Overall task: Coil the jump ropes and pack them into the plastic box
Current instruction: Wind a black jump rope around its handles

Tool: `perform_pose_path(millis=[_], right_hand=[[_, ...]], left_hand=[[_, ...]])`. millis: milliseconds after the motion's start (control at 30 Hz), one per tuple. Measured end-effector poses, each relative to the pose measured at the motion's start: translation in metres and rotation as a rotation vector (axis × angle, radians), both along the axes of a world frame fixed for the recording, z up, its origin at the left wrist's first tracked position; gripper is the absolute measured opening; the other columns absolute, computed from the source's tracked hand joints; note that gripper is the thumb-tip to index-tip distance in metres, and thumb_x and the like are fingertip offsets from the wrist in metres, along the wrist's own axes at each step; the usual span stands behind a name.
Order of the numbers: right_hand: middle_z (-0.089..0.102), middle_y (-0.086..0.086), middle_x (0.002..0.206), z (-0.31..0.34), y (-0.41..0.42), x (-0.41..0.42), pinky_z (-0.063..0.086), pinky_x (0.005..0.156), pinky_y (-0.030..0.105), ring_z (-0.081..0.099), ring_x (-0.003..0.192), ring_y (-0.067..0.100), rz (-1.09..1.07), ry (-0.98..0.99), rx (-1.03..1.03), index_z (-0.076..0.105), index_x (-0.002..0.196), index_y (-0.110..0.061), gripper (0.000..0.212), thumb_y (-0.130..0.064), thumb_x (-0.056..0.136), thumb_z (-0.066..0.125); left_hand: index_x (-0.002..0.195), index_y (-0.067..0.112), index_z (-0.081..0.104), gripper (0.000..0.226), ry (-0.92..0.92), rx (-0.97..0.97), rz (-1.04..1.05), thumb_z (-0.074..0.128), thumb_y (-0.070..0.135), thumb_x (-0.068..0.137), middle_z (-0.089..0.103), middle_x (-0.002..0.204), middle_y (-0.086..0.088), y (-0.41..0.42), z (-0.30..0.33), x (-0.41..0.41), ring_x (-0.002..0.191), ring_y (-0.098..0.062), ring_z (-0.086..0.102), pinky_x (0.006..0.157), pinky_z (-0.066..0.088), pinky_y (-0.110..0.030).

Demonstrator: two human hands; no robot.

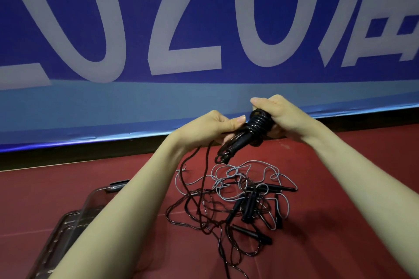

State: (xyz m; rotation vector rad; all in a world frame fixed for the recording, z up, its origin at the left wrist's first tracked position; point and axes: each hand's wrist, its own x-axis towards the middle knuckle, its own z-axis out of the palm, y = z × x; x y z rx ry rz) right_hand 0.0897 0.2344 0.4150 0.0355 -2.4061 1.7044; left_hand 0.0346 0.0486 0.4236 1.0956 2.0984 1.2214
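both hands hold a black jump rope above a red floor: the right hand [277, 112] grips its tight coil [259, 123], the left hand [213, 128] pinches the handles [238, 142] just below. a loose black strand trails down to a tangled pile of grey and black ropes [238, 199]. a clear plastic box [74, 222] sits lower left, a blue banner [204, 29] behind.

Plastic box [68, 229] partly behind left forearm, cut by bottom edge; right hand [276, 113] fingers hidden behind coil [259, 122].

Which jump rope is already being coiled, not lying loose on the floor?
The black rope held by both hands, wound around its handles; the grey rope lies loose.
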Motion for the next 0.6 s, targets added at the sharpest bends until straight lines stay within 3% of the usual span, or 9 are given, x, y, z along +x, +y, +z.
perform_pose_path(millis=[167, 267, 367, 533, 600], right_hand=[[0.028, -0.005, 0.043, 0.005, -0.004, -0.001, 0.015, 0.041, 0.014, 0.021, 0.033, 0.01, -0.027, 0.029, -0.261, 0.041, 0.045, -0.021, 0.056, -0.031, 0.101, 0.042], [0.028, -0.004, 0.042, 0.006, -0.005, -0.002, 0.018, 0.039, 0.011, 0.022, 0.029, 0.008, -0.086, 0.075, -0.439, 0.044, 0.044, -0.02, 0.058, -0.028, 0.101, 0.042], [0.031, -0.003, 0.041, 0.004, -0.003, -0.005, 0.017, 0.039, 0.012, 0.024, 0.029, 0.009, -0.215, 0.128, -0.511, 0.04, 0.057, -0.016, 0.046, -0.026, 0.101, 0.042], [0.039, -0.002, 0.041, 0.005, 0.002, -0.006, 0.017, 0.035, 0.011, 0.025, 0.028, 0.009, -0.507, 0.184, -0.607, 0.031, 0.066, -0.016, 0.032, -0.019, 0.097, 0.038], [0.043, 0.006, 0.053, 0.006, 0.008, -0.007, 0.018, 0.037, 0.012, 0.026, 0.031, 0.01, -0.655, 0.215, -0.62, 0.031, 0.068, -0.017, 0.027, -0.018, 0.094, 0.037]], left_hand=[[0.048, 0.016, 0.039, 0.059, 0.0, 0.13, 0.071, 0.037, 0.043, 0.101, 0.035, 0.04, 0.01, 0.004, -0.008, 0.002, 0.036, -0.005, 0.026, 0.042, 0.027, -0.014], [0.062, 0.014, 0.041, 0.047, -0.239, 0.314, 0.02, 0.031, 0.031, 0.105, 0.028, 0.046, 0.008, 0.015, -0.026, 0.002, 0.042, -0.005, 0.021, 0.044, 0.021, -0.018], [0.073, 0.016, 0.043, 0.035, -0.384, 0.414, 0.131, 0.029, 0.018, 0.104, 0.034, 0.051, 0.006, 0.028, -0.036, 0.003, 0.043, -0.006, 0.024, 0.044, 0.018, -0.018], [0.072, 0.015, 0.047, 0.038, -0.253, 0.421, 0.276, 0.033, 0.029, 0.105, 0.037, 0.057, 0.005, 0.041, -0.038, 0.011, 0.046, -0.007, 0.028, 0.048, 0.026, -0.02], [0.075, 0.013, 0.054, 0.04, -0.072, 0.323, 0.317, 0.033, 0.029, 0.105, 0.038, 0.055, 0.007, 0.042, -0.04, 0.015, 0.044, -0.006, 0.03, 0.047, 0.025, -0.021]])
